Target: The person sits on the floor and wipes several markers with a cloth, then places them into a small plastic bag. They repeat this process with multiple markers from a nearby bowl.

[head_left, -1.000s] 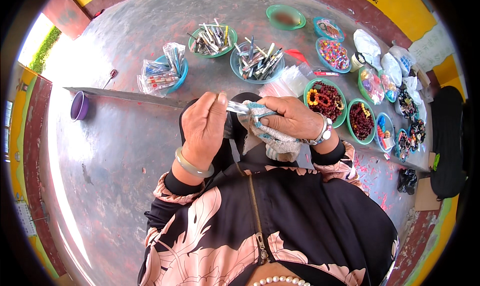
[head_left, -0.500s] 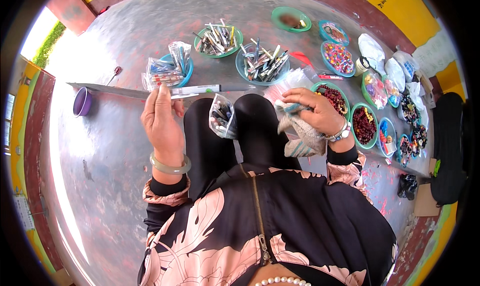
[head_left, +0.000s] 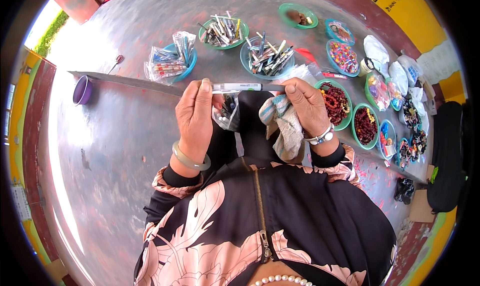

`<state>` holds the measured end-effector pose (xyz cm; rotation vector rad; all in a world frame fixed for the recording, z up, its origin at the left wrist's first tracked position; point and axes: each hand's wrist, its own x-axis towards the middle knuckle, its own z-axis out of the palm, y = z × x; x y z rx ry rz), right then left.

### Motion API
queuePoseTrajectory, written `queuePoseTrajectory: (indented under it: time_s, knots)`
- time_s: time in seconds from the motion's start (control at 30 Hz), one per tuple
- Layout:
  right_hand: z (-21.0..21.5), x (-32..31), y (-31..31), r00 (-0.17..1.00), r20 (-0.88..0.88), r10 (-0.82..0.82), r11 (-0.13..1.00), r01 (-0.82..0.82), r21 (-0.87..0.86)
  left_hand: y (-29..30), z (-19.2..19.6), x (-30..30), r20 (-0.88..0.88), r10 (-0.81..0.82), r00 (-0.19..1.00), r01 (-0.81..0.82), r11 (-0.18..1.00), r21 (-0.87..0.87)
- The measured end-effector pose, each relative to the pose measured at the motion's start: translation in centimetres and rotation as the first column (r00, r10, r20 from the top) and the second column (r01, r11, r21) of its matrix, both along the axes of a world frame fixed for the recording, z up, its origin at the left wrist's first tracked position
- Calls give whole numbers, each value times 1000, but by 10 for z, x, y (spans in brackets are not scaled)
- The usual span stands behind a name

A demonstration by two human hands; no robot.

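A marker pen (head_left: 245, 87) with a clear-and-white barrel and a dark grey end lies level above my knees. Its left end is pinched between the thumb and fingers of my left hand (head_left: 194, 117). At its dark end, the thumb and fingertips of my right hand (head_left: 309, 108) meet it. That same hand grips a greyish-beige cloth (head_left: 288, 130) with blue-green stripes, which hangs below the pen. A clear plastic bag (head_left: 228, 117) of pens rests on my lap, partly covered by my left hand.
Ahead are bowls of pens, a green one (head_left: 224, 45) and a blue one (head_left: 242, 61), plus a blue bowl (head_left: 192, 62) of bagged pens. Bowls of dark red beads (head_left: 334, 106) stand at right. A purple bucket (head_left: 82, 90) sits far left by the step edge.
My left hand has moved right with the pen. My right hand has shifted slightly left and lower with the cloth, and its fingers now touch the pen's dark end.
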<state>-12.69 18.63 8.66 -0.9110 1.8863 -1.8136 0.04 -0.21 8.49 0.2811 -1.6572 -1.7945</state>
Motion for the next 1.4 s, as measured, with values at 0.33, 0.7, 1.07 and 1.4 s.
queuePoseTrajectory:
  time_s: [0.33, 0.7, 1.07, 1.4]
  knots:
    - [38, -11, -1, 853, -519, 56, 992, 10, 122, -33, -22, 12, 455, 263, 851, -2, 867, -498]
    - [60, 4, -41, 374, -825, 424, 895, -32, 446, -34, -36, 11, 530, 154, 834, 202, 809, -552]
    - [21, -3, -84, 305, -697, 649, 747, -81, 660, -30, -50, 7, 404, 137, 904, 155, 776, -611]
    - [5, -2, -90, 437, -650, 622, 735, -38, 678, -27, -53, 5, 356, 100, 929, 131, 811, -571]
